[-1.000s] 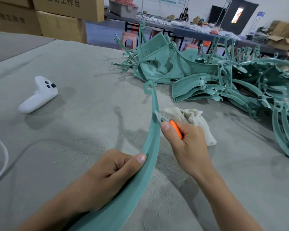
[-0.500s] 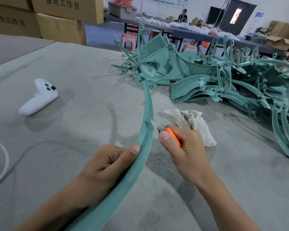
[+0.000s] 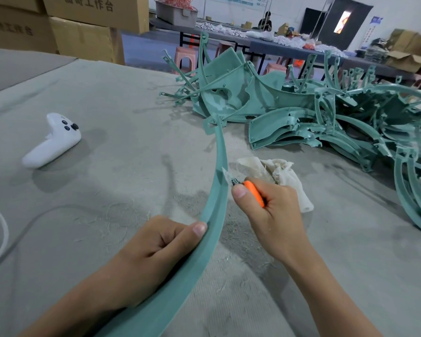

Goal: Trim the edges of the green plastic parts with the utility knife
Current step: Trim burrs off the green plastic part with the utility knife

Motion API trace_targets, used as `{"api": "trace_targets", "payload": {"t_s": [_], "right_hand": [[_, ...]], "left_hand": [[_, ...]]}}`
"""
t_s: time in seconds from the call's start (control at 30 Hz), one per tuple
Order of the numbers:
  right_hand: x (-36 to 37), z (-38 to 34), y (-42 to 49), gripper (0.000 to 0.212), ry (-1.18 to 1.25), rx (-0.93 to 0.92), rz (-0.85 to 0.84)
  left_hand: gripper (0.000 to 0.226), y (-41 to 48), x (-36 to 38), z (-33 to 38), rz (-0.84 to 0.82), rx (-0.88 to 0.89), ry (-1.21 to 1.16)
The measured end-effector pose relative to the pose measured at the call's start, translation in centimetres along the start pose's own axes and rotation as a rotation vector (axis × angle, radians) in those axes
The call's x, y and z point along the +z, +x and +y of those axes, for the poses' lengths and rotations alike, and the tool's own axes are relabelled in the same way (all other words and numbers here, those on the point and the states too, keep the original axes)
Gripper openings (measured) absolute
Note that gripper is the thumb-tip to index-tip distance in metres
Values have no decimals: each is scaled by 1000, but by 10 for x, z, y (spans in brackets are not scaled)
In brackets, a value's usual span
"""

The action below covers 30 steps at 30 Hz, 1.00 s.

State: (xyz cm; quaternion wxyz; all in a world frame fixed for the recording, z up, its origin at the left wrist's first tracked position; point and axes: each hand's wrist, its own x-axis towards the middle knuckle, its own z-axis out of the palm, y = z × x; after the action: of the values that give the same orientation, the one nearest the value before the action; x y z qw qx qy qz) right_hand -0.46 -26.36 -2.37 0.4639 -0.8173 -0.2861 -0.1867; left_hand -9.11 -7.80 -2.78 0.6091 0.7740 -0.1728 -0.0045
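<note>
OK, I see L hand [image 3: 156, 246] gripping the curved green part [image 3: 216, 186] over the desk [image 3: 107, 215]; R hand [image 3: 272, 215] fingers [image 3: 278, 194] pinch the utility knife [image 3: 253, 190], blade at part's right edge. Parts pile [image 3: 326, 122] crowds right, room left.

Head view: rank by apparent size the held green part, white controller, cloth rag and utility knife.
1. green part
2. white controller and cloth rag: look alike, not ranked
3. utility knife, mostly hidden in the right hand
</note>
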Motion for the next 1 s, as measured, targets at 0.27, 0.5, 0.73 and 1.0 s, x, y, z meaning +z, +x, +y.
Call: {"api": "trace_targets", "payload": {"t_s": [0.27,0.5,0.73,1.0], "right_hand": [[-11,8,8,51,18,44,69],[-1,-1,-2,66,73,-24,-58],[-1,-2,0,56,59,7,-4],[-4,1,3,54,57,-7,-4]], "left_hand": [[51,-1,9,1,-95,100,35],[55,1,0,2,59,-36,-64],[66,-2,0,0,7,29,-19],[56,-2,-1,-2,-25,139,53]]}}
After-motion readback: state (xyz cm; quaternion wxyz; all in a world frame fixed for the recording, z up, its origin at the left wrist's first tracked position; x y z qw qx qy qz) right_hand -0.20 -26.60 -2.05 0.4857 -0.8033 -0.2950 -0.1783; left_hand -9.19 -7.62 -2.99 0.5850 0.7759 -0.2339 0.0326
